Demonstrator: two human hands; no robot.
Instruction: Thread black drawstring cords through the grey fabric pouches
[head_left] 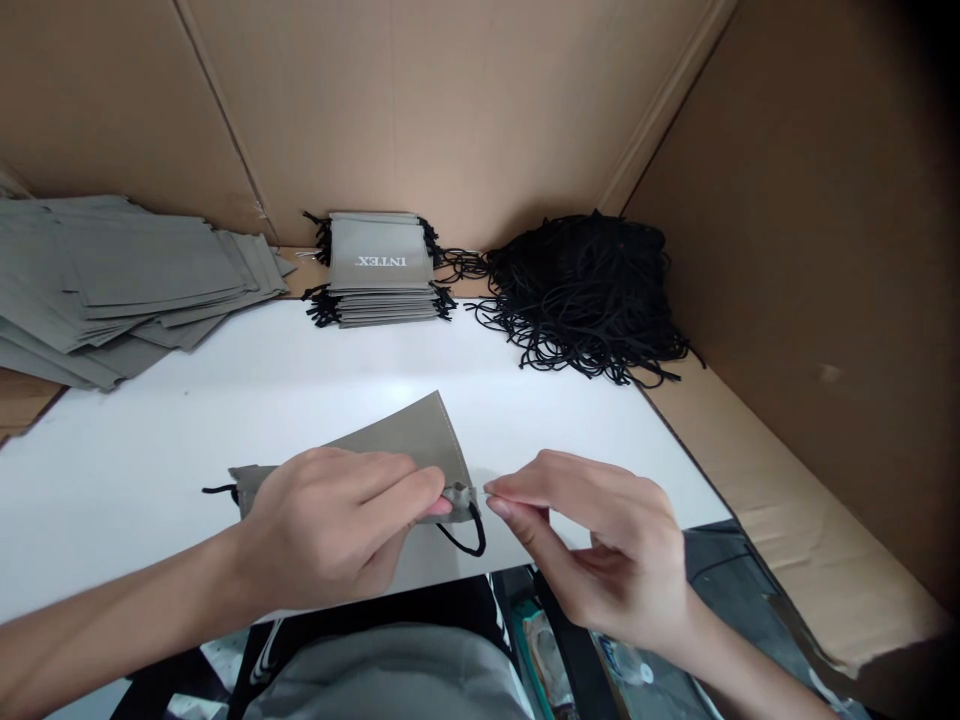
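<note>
A grey fabric pouch [420, 430] lies at the front of the white table, its hemmed edge bunched. My left hand [337, 520] pinches that gathered edge near its right corner. A black cord [480, 540] loops out of the hem there, and another cord end [217, 490] sticks out at the pouch's left side. Just right of the corner, my right hand [600, 540] has its thumb and forefinger pinched together at the hem opening. What sits between those fingertips is too small to make out.
Grey fabric pieces [150, 265] are piled at the back left. A stack of grey pouches [382, 265] with black cords stands at the back middle, beside a heap of black cords [592, 290]. Cardboard walls [465, 110] enclose the back and right of the white table [247, 400].
</note>
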